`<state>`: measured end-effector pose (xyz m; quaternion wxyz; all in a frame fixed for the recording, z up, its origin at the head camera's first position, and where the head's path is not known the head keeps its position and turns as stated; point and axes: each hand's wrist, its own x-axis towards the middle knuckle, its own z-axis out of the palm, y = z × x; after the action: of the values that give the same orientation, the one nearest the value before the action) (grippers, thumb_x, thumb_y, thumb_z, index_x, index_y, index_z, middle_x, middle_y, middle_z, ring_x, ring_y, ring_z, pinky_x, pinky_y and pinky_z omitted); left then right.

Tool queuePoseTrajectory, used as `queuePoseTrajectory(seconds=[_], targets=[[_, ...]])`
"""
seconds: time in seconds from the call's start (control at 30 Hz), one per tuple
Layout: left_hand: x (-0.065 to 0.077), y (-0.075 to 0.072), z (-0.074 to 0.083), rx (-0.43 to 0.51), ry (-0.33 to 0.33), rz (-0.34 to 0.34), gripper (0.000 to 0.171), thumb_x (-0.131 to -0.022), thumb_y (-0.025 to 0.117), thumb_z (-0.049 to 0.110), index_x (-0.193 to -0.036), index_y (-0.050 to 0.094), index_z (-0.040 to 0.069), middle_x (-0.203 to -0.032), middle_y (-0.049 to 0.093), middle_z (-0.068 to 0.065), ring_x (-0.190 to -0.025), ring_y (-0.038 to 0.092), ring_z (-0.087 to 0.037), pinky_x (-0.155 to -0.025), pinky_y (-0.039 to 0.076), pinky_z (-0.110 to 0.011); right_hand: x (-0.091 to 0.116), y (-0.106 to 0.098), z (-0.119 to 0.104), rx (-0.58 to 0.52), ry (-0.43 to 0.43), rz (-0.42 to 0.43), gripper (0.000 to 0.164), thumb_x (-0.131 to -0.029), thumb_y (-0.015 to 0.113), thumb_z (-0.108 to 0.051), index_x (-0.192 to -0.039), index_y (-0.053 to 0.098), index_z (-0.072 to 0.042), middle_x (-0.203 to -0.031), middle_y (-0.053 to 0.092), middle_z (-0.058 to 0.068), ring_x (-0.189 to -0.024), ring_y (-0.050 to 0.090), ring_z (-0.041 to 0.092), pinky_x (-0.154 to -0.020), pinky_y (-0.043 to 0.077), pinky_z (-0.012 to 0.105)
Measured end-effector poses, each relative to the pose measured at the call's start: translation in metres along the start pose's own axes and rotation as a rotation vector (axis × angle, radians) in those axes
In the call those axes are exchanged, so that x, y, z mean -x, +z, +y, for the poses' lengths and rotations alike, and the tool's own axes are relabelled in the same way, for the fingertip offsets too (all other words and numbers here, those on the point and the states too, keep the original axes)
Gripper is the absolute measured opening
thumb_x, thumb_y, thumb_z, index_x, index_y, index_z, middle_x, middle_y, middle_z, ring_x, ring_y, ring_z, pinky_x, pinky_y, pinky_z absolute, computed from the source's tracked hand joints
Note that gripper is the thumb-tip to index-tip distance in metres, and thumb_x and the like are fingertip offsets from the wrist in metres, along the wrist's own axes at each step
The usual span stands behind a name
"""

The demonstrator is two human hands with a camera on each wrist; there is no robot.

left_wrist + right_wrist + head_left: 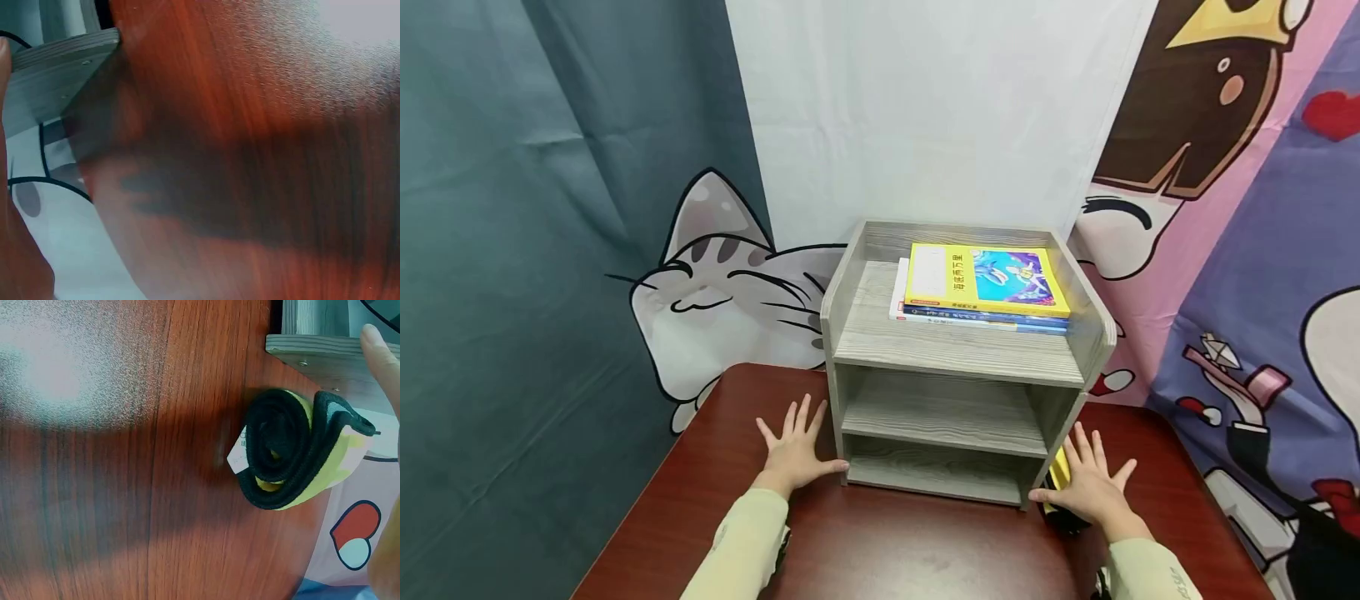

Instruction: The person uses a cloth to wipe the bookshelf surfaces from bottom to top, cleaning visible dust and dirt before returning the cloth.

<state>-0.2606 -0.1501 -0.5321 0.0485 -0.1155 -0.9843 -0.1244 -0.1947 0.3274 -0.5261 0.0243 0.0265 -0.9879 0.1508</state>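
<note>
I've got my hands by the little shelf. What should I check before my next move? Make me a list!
1. Left hand free: ok. It is spread open and holds nothing.
2. Right hand free: ok. It is spread open too, holding nothing.
3. Hands touching the shelf: cannot tell. Both are close to its sides, but contact isn't clear.
4. Books lying flat: ok. They are stacked on the top level, yellow one uppermost.
5. Nothing in the way on the right: not ok. A rolled black-and-yellow bundle sits on the table beside the shelf, near your right hand.
</note>
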Motion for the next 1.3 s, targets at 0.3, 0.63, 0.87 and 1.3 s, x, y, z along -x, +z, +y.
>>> queuePoseTrajectory(seconds=[0.3, 0.63, 0.87, 1.3], targets=[[-0.004, -0.051, 0.007, 0.543, -0.026, -0.184, 0.111, -0.069, 0.072, 0.056, -0.15, 0.007, 0.015, -0.149, 0.023, -0.016, -0.133, 0.026, -0.037, -0.099, 0.027, -0.057, -0.004, 0.001, 0.002, -0.013, -0.02, 0.039, 0.122, -0.056, 0.072, -0.068, -0.143, 0.026, 0.004, -0.151, 0.0, 0.022, -0.136, -0.013, 0.041, -0.081, -0.031, 0.061], [-0.014, -0.115, 0.04, 0.525, -0.005, -0.058, 0.099, -0.08, 0.06, 0.058, -0.15, 0.004, 0.014, -0.135, 0.044, -0.02, -0.116, 0.05, -0.034, -0.089, 0.04, -0.05, -0.011, 0.009, -0.004, -0.109, -0.006, -0.026, 0.118, -0.052, 0.085, -0.041, -0.143, 0.025, 0.004, -0.148, 0.004, 0.027, -0.131, 0.0, 0.052, -0.085, -0.013, 0.075], [-0.014, -0.123, 0.062, 0.26, -0.008, 0.122, 0.059, -0.09, 0.047, 0.042, -0.132, 0.041, 0.001, -0.095, 0.065, -0.019, -0.074, 0.063, -0.03, -0.063, 0.046, -0.045, -0.015, 0.023, -0.007, -0.102, 0.088, -0.065, 0.103, -0.064, 0.079, -0.038, -0.143, 0.025, -0.001, -0.149, 0.0, 0.024, -0.128, 0.008, 0.055, -0.087, 0.007, 0.077], [-0.016, -0.113, 0.071, 0.199, 0.025, 0.199, 0.034, -0.092, 0.048, 0.03, -0.104, 0.055, -0.001, -0.074, 0.063, -0.015, -0.062, 0.06, -0.031, -0.056, 0.043, -0.046, -0.023, 0.04, -0.013, -0.149, 0.26, -0.078, 0.07, -0.092, 0.036, -0.051, -0.141, 0.029, -0.001, -0.141, 0.01, 0.03, -0.111, 0.027, 0.056, -0.073, 0.035, 0.066]])
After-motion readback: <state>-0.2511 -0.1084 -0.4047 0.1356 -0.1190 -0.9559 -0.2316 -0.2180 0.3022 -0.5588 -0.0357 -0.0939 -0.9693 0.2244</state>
